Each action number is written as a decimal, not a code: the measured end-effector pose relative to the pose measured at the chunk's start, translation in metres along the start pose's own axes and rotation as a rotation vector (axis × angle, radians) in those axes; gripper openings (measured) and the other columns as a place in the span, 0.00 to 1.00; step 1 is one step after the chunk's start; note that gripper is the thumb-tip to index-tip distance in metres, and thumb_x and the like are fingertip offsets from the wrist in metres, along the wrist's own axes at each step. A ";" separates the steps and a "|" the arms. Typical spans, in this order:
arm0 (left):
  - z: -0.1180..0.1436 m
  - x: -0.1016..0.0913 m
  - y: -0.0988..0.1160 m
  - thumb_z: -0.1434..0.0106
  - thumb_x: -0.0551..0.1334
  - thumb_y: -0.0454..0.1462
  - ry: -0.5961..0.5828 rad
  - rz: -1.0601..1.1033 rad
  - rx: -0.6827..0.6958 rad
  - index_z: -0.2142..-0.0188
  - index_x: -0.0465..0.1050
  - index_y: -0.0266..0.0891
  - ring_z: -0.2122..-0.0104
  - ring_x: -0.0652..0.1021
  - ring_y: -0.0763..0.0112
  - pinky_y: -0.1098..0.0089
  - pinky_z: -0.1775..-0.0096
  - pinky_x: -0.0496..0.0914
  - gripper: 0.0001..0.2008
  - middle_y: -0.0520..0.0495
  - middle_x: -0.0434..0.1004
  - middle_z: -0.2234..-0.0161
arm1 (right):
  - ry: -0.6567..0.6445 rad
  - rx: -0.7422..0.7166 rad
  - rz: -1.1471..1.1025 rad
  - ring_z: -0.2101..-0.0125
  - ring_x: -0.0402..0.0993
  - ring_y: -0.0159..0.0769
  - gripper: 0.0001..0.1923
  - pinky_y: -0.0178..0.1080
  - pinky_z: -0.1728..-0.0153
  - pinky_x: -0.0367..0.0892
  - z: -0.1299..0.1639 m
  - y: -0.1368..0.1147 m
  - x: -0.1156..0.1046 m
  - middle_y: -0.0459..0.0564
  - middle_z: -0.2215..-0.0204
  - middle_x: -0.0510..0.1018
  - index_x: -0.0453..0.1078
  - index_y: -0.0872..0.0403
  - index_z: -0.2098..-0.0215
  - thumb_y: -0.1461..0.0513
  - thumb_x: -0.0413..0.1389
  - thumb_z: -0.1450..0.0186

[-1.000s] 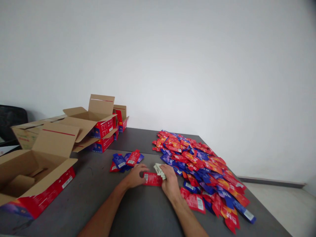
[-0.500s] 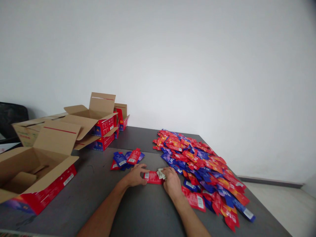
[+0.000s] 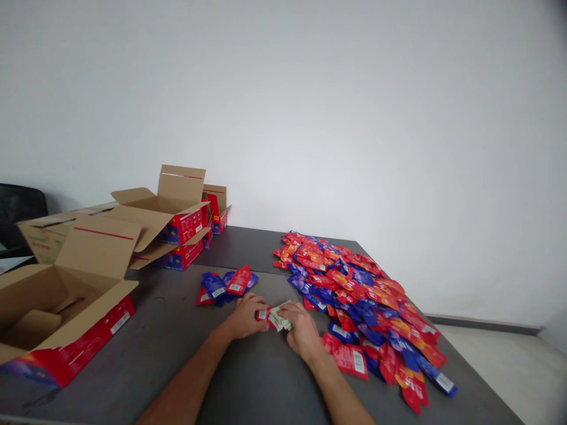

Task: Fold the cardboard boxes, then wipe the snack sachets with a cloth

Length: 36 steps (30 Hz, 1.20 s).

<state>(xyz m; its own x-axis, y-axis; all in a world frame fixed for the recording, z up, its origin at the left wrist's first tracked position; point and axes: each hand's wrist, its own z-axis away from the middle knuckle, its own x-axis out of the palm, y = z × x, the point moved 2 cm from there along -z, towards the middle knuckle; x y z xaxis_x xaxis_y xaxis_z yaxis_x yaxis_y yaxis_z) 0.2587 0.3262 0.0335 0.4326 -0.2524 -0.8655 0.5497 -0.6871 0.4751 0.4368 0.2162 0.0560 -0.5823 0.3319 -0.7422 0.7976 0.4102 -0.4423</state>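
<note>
On the dark table in front of me lies a red sachet (image 3: 263,314), its barcode end showing beside a crumpled pale cloth (image 3: 279,320). My left hand (image 3: 246,316) grips the sachet's left end between thumb and fingers. My right hand (image 3: 303,330) is closed on the cloth and presses it over the sachet, hiding most of its right part. Just beyond my left hand sits a small group of red and blue sachets (image 3: 227,285). To the right of my right hand spreads a large heap of red and blue sachets (image 3: 354,289).
At the left front stands an open red carton (image 3: 84,336) with its flaps up. Behind it, more open cartons (image 3: 188,227) are stacked, with a plain brown box (image 3: 42,239) next to them. A white wall (image 3: 283,118) rises behind the table (image 3: 177,354).
My right hand has slid the cloth leftward along the red sachet, covering more of it. My left hand stays at the sachet's left end.
</note>
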 end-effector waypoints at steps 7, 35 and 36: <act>-0.003 -0.007 -0.005 0.50 0.66 0.56 0.075 -0.120 -0.099 0.55 0.80 0.48 0.43 0.64 0.46 0.52 0.44 0.58 0.26 0.43 0.74 0.47 | 0.203 0.175 0.080 0.52 0.72 0.43 0.35 0.44 0.47 0.66 0.005 0.025 -0.018 0.51 0.55 0.79 0.76 0.52 0.54 0.77 0.47 0.56; 0.014 0.037 0.107 0.32 0.50 0.48 -0.201 -0.084 0.416 0.38 0.60 0.60 0.36 0.56 0.46 0.41 0.43 0.52 0.23 0.49 0.60 0.35 | 0.359 0.203 0.077 0.51 0.74 0.41 0.35 0.46 0.46 0.67 0.057 0.037 -0.076 0.51 0.54 0.80 0.76 0.52 0.53 0.75 0.45 0.56; 0.014 0.031 0.101 0.32 0.50 0.48 -0.190 -0.086 0.393 0.39 0.62 0.59 0.36 0.57 0.46 0.41 0.43 0.52 0.23 0.49 0.61 0.35 | 0.351 0.208 0.079 0.51 0.74 0.41 0.34 0.47 0.46 0.67 0.054 0.036 -0.075 0.51 0.54 0.80 0.76 0.52 0.53 0.75 0.45 0.55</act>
<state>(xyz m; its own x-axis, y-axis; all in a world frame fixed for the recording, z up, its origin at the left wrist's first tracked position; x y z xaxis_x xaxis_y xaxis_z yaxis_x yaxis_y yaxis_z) 0.3174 0.2395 0.0518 0.2384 -0.2783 -0.9304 0.2482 -0.9088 0.3355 0.5178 0.1598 0.0687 -0.5079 0.6393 -0.5773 0.8358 0.2037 -0.5098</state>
